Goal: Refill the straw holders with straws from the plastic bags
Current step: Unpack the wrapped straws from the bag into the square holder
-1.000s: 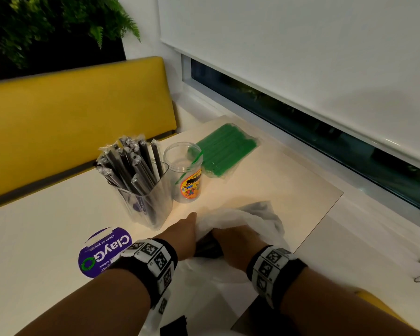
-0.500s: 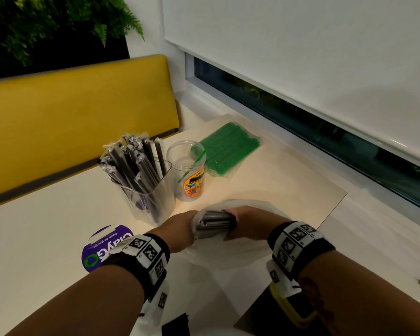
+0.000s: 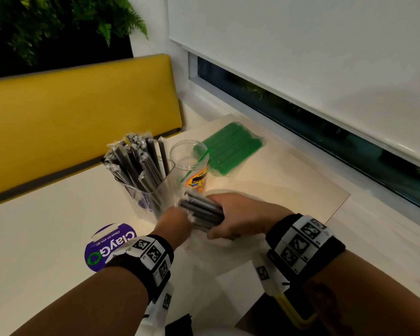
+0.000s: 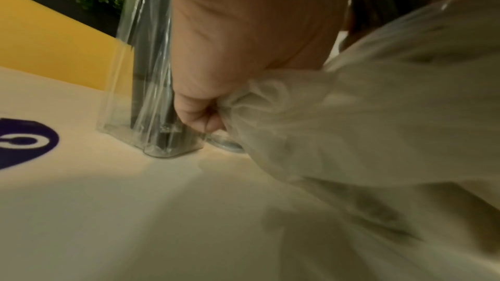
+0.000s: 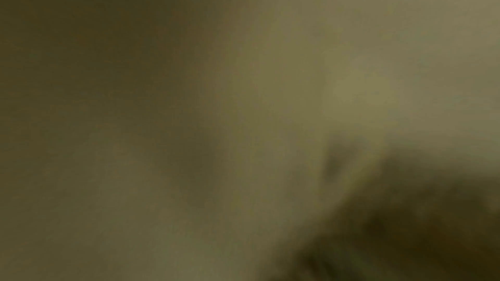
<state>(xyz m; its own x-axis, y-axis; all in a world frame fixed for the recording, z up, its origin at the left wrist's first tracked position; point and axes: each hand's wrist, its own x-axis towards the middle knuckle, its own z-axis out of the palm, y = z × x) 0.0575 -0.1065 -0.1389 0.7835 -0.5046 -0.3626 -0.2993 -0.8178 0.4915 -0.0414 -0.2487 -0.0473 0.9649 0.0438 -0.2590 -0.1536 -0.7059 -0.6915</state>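
Note:
My right hand grips a bundle of wrapped black straws, half drawn out of a white plastic bag lying on the table. My left hand holds the bag's bunched edge in a fist, just left of the bundle. Behind them stands a clear square holder packed with black straws. Beside it is a clear round cup with a colourful label and one green straw. A sealed bag of green straws lies farther back. The right wrist view is a dark blur.
A purple round sticker is on the white table at my left. A yellow bench back runs behind the table. The window sill and a lowered blind are on the right. The table's corner is near my right wrist.
The black straws were hidden in the bag a second ago. My right hand has drawn them out toward the holders while my left hand keeps hold of the bag.

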